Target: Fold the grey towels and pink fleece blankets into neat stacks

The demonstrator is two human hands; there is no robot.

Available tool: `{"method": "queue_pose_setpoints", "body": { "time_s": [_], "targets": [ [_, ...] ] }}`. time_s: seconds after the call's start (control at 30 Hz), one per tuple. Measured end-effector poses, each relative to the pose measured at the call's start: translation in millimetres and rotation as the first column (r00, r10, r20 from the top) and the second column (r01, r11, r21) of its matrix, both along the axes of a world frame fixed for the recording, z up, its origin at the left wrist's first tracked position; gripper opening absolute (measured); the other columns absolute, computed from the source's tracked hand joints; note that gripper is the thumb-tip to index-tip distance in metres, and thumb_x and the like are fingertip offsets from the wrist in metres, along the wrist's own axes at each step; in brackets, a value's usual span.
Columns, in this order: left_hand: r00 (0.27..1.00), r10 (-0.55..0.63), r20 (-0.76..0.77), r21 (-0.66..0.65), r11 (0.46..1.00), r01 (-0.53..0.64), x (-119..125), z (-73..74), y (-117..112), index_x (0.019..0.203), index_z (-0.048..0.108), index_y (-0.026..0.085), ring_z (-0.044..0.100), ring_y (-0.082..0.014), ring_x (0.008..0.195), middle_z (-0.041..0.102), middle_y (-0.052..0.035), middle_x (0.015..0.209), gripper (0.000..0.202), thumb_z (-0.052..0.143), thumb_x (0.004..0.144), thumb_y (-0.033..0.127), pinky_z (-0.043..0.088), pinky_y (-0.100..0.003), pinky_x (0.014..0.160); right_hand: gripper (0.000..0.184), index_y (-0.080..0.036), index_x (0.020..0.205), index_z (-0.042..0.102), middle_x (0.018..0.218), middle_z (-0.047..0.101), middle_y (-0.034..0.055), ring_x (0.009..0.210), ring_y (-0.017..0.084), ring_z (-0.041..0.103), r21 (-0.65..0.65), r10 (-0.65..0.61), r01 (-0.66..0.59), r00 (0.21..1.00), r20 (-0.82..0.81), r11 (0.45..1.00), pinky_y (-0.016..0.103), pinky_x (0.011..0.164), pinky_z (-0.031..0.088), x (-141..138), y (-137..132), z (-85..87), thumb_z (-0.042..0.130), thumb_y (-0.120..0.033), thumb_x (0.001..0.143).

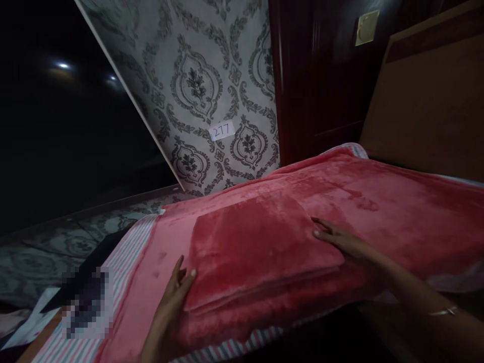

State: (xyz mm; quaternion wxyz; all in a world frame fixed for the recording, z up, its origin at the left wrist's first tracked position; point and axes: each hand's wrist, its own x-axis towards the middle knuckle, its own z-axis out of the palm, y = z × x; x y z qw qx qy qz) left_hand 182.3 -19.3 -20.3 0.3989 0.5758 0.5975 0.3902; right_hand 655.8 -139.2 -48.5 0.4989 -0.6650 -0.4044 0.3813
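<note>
A folded red plush blanket (pixel 257 247) lies on a wider pink-red plush cover (pixel 397 201) spread over a bed. My left hand (pixel 176 290) rests at the folded blanket's left edge, thumb on top and fingers tucked under the fold, gripping it. My right hand (pixel 340 242) lies flat on the cover against the blanket's right edge, fingers stretched out and holding nothing. A thin bangle (pixel 444 311) sits on my right wrist.
A striped pink-and-white sheet (pixel 128 252) shows under the cover at the left and front edge. Patterned grey wallpaper with a small tag reading 277 (pixel 221 130) rises behind. A dark red wooden door (pixel 321 80) and a brown headboard (pixel 427 101) stand at the right.
</note>
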Motion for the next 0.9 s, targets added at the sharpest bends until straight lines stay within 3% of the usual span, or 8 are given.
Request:
{"method": "queue_pose_setpoints", "body": {
  "time_s": [0.1, 0.2, 0.27, 0.33, 0.47, 0.57, 0.7, 0.9],
  "targets": [
    [0.982, 0.125, -0.142, 0.271, 0.959, -0.082, 3.5, 17.1, 10.7, 0.141, 0.049, 0.029, 0.044, -0.0364, 0.140, 0.045, -0.0096, 0.155, 0.066, 0.062, 0.080, 0.051, 0.040, -0.051, 0.115, 0.093, -0.019, 0.150, 0.042, 0.139, 0.056, 0.0200, 0.123, 0.037, 0.058, 0.073, -0.141, 0.129, 0.972, 0.190, 0.989, 0.052, 0.108, 0.045, 1.5, 13.9, 16.5, 0.063, -0.061, 0.070],
    [0.960, 0.051, -0.276, 0.445, 0.892, 0.081, 47.1, 33.7, 19.3, 0.142, 0.049, 0.024, 0.027, -0.0304, 0.150, 0.037, -0.0080, 0.160, 0.058, 0.051, 0.087, 0.045, 0.022, -0.046, 0.124, 0.073, -0.022, 0.144, 0.051, 0.148, 0.050, 0.0120, 0.136, 0.033, 0.046, 0.299, -0.191, 0.058, 0.878, 0.439, 0.953, 0.048, 0.118, 0.032, -25.7, 43.7, 39.4, 0.056, -0.054, 0.079],
    [0.902, -0.122, -0.413, 0.345, 0.896, 0.279, 94.0, 41.8, 26.0, 0.148, 0.042, 0.018, 0.020, -0.0292, 0.152, 0.032, -0.0103, 0.163, 0.063, 0.048, 0.090, 0.040, 0.018, -0.046, 0.125, 0.066, -0.017, 0.144, 0.052, 0.150, 0.048, 0.0117, 0.140, 0.032, 0.041, 0.298, -0.104, -0.094, 0.805, 0.584, 0.950, 0.048, 0.121, 0.025, -56.0, 70.9, 55.2, 0.052, -0.048, 0.085],
    [0.764, -0.305, -0.568, 0.178, 0.862, 0.476, 142.2, 49.2, 36.9, 0.153, 0.033, 0.010, 0.017, -0.0278, 0.153, 0.027, -0.0150, 0.164, 0.067, 0.046, 0.093, 0.036, 0.017, -0.044, 0.125, 0.065, -0.009, 0.147, 0.047, 0.153, 0.044, 0.0164, 0.143, 0.031, 0.037, 0.154, 0.016, -0.182, 0.696, 0.718, 0.971, 0.047, 0.121, 0.024, -86.0, 99.8, 69.6, 0.046, -0.043, 0.091],
    [0.566, -0.278, -0.776, 0.056, 0.863, 0.502, 203.1, 60.9, 68.6, 0.153, 0.032, 0.006, 0.022, -0.0307, 0.152, 0.030, -0.0223, 0.161, 0.066, 0.043, 0.095, 0.035, 0.022, -0.046, 0.123, 0.060, -0.009, 0.150, 0.042, 0.157, 0.034, 0.0196, 0.145, 0.033, 0.032, -0.100, 0.150, -0.123, 0.511, 0.846, 0.987, 0.053, 0.117, 0.027, -116.4, 146.2, 84.1, 0.039, -0.040, 0.099],
    [0.489, -0.218, -0.845, 0.023, 0.898, 0.440, 212.4, 54.2, 87.0, 0.154, 0.033, 0.011, 0.022, -0.0341, 0.151, 0.028, -0.0218, 0.162, 0.066, 0.039, 0.097, 0.044, 0.021, -0.052, 0.122, 0.057, -0.016, 0.151, 0.044, 0.158, 0.034, 0.0168, 0.146, 0.034, 0.029, -0.149, 0.168, -0.079, 0.433, 0.885, 0.986, 0.057, 0.116, 0.024, -112.6, 163.5, 72.1, 0.037, -0.042, 0.101],
    [0.455, -0.169, -0.874, 0.063, 0.890, 0.451, 206.4, 26.1, 95.3, 0.156, 0.033, 0.021, 0.017, -0.0340, 0.153, 0.024, -0.0147, 0.165, 0.066, 0.030, 0.098, 0.053, 0.013, -0.058, 0.122, 0.055, -0.021, 0.150, 0.046, 0.155, 0.041, 0.0136, 0.144, 0.032, 0.034, -0.081, 0.105, -0.079, 0.361, 0.927, 0.994, 0.055, 0.117, 0.021, -99.5, 170.0, 36.2, 0.038, -0.044, 0.101],
    [0.473, -0.157, -0.867, 0.082, 0.891, 0.447, 204.4, 8.8, 97.6, 0.157, 0.031, 0.021, 0.018, -0.0315, 0.153, 0.026, -0.0146, 0.164, 0.067, 0.025, 0.099, 0.054, 0.013, -0.057, 0.122, 0.055, -0.024, 0.150, 0.047, 0.155, 0.042, 0.0112, 0.143, 0.031, 0.034, -0.047, 0.069, -0.067, 0.379, 0.923, 0.997, 0.052, 0.117, 0.020, -94.3, 174.7, 14.1, 0.035, -0.048, 0.102]
  ]
}}
